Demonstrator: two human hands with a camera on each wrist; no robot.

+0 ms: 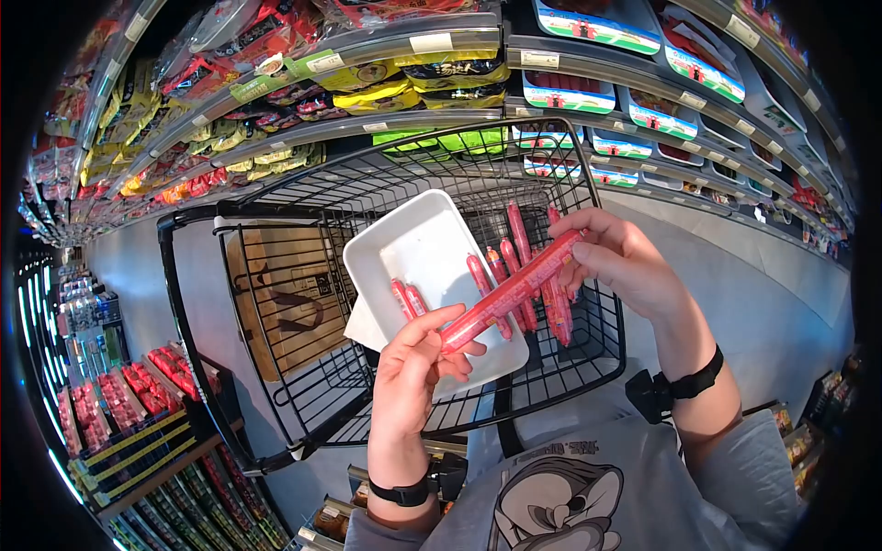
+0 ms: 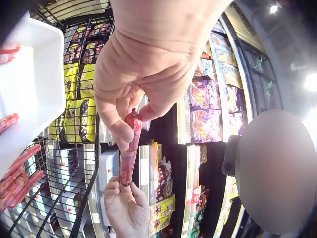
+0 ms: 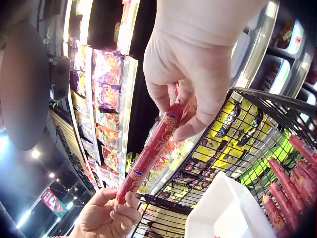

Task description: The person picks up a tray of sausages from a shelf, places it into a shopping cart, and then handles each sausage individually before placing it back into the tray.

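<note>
- The sausage stick (image 1: 511,291), a long red-wrapped tube, is held in the air above the black wire shopping cart (image 1: 276,386), spanning the gap between both hands.
- Its long axis runs on a diagonal in the head view: the low end sits near and to the left, the high end farther and to the right.
- The left hand (image 1: 418,363) pinches the near, lower end, thumb and fingertips curled round the wrapper's tip; the left wrist view shows the same pinch on the stick (image 2: 130,148).
- The right hand (image 1: 625,262) pinches the far, upper end, fingers curled over it and the thumb beneath, as the right wrist view confirms on the stick (image 3: 151,151).
- Each hand holds one end, so neither is nearer; the middle of the stick hangs free between them.
- Directly below and just beyond the stick lies a white tray (image 1: 413,248) in the cart, tilted, with a few short sausages (image 1: 407,299) on its near-left part.
- More loose sausage sticks (image 1: 519,239) lie on the cart's wire floor to the right of the tray, under the right hand.
- Shelves of packaged goods (image 1: 367,78) stand on the far side of the cart.
</note>
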